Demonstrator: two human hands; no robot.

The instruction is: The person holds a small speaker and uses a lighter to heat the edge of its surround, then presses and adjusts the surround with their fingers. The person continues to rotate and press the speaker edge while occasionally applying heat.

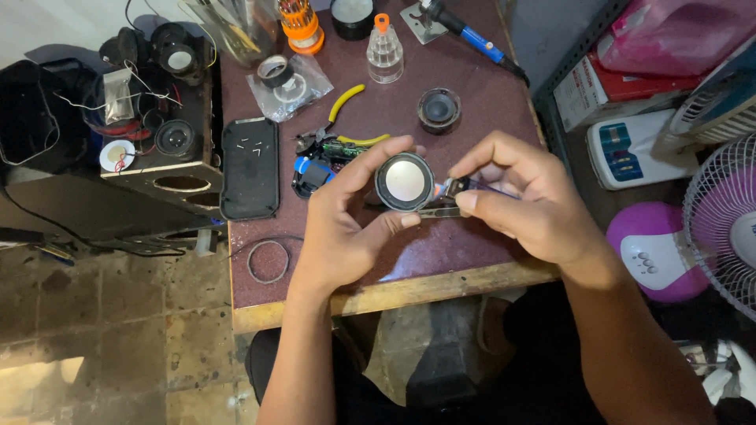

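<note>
— Maroon workbench [472, 244], cluttered. What does the left hand [346, 224] hold?
— It pinches a round speaker driver [404, 181] at centre.
— And the right hand [524, 201]?
— At three o'clock of it, fingers pressed on metal tweezers [442, 201] touching the driver's rim. Yellow-handled pliers [339, 118] lie at eleven o'clock.

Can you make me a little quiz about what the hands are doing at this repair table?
1. True or false: the left hand holds a round speaker.
2. What does the right hand pinch against the speaker's edge? A) a spoon B) metal tweezers C) a brush
3. What colour are the handles of the pliers lying behind the hands?

Key: 1 true. 2 B. 3 yellow.
</note>
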